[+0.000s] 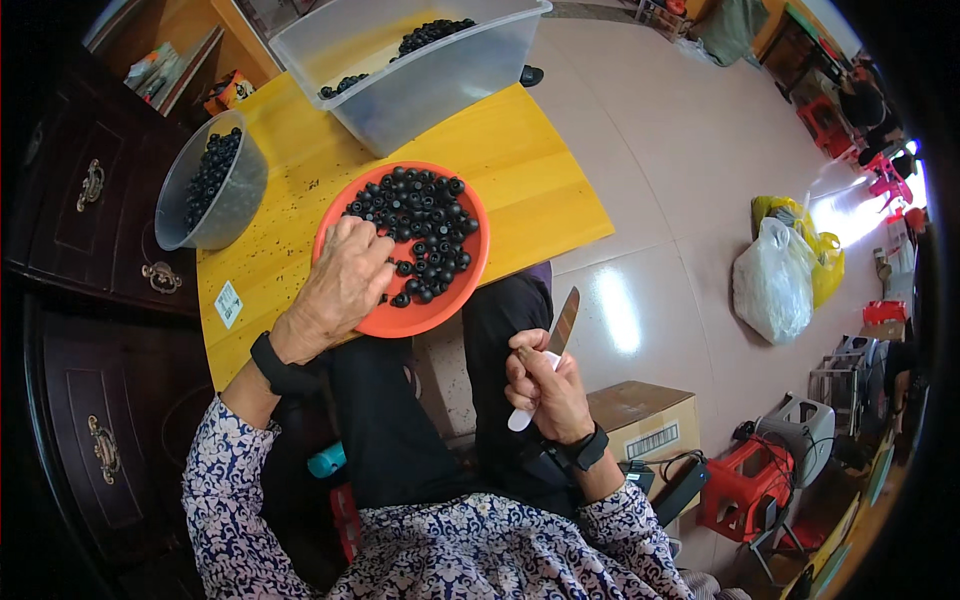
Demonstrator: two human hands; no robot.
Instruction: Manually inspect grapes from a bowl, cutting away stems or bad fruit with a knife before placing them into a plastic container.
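My left hand (pixel 345 275) reaches over the left side of a round orange bowl (pixel 405 318). Its fingers are curled together and point down at the small round black plastic parts (pixel 425 215) inside; the fingertips are hidden, so what they pinch cannot be made out. Several of these parts look like hollow caps. Over my right knee, my right hand (pixel 552 392) is closed around the pale handle of a knife (pixel 566 322), whose blade slants up and away to the right. Nothing touches the blade.
The bowl sits at the near edge of a yellow wooden table (pixel 540 165). Beyond it stands a large clear bin (pixel 450 85) of black parts; a clear round tub (pixel 250 185) holds more at left. Right are a cardboard box (pixel 640 420), red stool (pixel 745 490) and plastic bags (pixel 778 285).
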